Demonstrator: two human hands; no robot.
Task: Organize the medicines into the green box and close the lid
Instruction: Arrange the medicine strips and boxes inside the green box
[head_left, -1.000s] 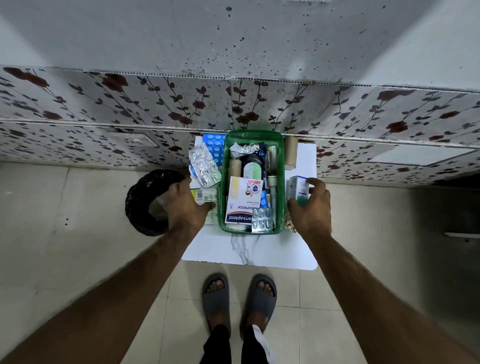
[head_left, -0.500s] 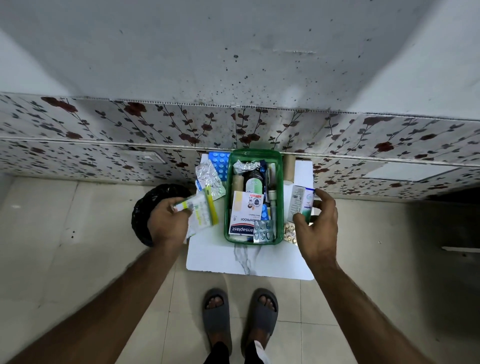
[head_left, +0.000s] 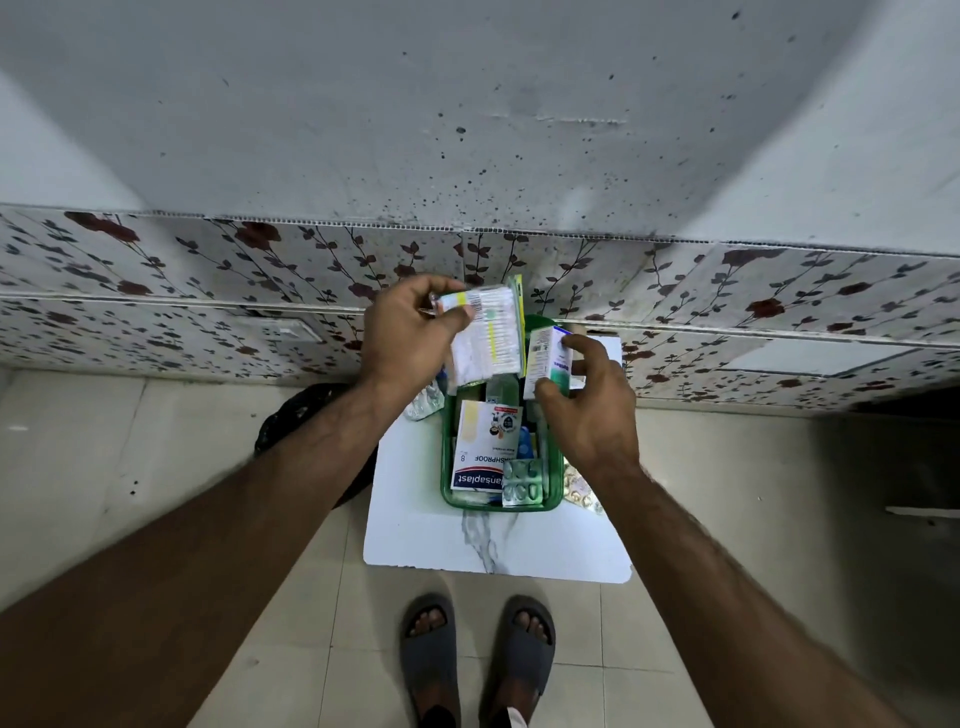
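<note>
The green box (head_left: 447, 467) stands on a small white marble-patterned table (head_left: 415, 540), filled with several medicine packs, a plaster pack (head_left: 485, 447) and a silver blister strip (head_left: 522, 483) on top. My left hand (head_left: 405, 338) holds a white and yellow medicine pack (head_left: 488, 332) raised above the box's far end. My right hand (head_left: 592, 405) grips a small white and green medicine carton (head_left: 545, 358) over the box's right side. No lid is visible.
A silver blister strip (head_left: 423, 405) lies on the table left of the box and a pale pill strip (head_left: 579, 488) to its right. A black bin (head_left: 291, 421) stands left of the table. A floral-panelled wall runs behind. My sandalled feet (head_left: 478, 654) are below.
Both hands have lifted their packs from beside the box and brought them together above its far end. The camera has tilted, so the table sits lower in view.
</note>
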